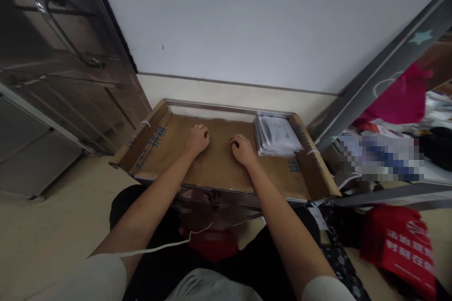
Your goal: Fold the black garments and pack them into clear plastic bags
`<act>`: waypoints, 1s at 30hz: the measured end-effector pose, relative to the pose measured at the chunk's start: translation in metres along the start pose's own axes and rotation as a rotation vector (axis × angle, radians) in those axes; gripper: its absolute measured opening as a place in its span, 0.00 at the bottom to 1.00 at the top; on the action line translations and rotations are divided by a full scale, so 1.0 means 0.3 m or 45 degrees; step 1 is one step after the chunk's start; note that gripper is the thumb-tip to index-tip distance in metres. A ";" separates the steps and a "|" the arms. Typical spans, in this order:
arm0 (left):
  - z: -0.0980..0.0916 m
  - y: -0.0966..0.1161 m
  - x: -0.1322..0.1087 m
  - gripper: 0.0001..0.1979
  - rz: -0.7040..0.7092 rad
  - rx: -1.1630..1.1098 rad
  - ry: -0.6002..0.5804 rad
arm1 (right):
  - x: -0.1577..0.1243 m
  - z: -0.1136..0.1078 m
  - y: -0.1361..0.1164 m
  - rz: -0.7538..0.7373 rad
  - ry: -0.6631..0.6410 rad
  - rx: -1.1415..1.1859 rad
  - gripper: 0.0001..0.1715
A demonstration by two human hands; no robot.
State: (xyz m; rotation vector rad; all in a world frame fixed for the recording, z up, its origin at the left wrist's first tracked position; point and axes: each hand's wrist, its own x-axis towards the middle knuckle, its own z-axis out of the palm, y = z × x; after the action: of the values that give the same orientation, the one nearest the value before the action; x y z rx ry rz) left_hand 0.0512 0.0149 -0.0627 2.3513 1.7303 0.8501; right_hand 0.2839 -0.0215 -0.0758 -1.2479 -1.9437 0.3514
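My left hand [198,139] rests on the brown cardboard [219,169] that lines a shallow table. Its fingers are curled in, a ring shows on one of them, and nothing is visible in its grip. A short gap away, my right hand [243,147] lies on the same cardboard, fingers likewise curled and holding nothing that I can see. To the right of it, a stack of white printed packets [278,132] lies near the table's back right corner, apart from both hands.
Cardboard walls flank the table at the left [150,137] and right [314,164]. A white wall panel [226,23] rises behind. Left stands a metal door with a handle [67,37]. Right are a cluttered shelf and a red bag [400,244]. A white cord [165,246] hangs in front.
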 end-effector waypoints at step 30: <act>-0.006 0.004 -0.012 0.13 0.012 0.008 0.020 | -0.021 -0.028 -0.014 0.139 0.091 0.111 0.12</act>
State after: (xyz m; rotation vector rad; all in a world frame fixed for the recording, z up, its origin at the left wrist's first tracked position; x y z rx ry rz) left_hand 0.0506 0.0108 -0.0622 2.3649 1.7311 0.8683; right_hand 0.2888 -0.0304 -0.0707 -1.2952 -1.7856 0.4362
